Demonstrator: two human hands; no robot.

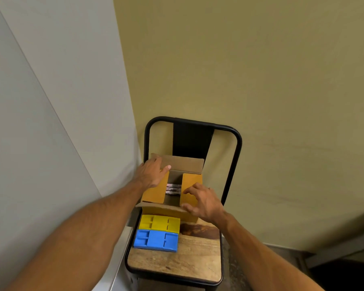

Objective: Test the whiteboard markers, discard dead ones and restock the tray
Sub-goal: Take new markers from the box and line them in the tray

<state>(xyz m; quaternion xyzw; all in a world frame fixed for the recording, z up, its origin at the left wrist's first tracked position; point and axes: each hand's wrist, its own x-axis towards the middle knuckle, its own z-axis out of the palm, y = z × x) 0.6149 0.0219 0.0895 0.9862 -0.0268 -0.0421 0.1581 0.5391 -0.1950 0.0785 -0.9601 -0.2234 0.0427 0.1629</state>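
Bare forearms (86,227): stretched forward toward the seat
Blue plastic compartment tray (156,240): laid on the wooden seat of a black metal chair (187,257); touched from behind by a yellow plastic compartment tray (159,222)
Brown cardboard box (185,164): set behind the trays; yellow side flaps parted
Whiteboard markers (173,189): seen through the gap, inside the box
Left hand (152,175): laid on the left flap; fingers hidden; grip cannot be told
Right hand (205,203): right flap pinched between curled fingers and thumb
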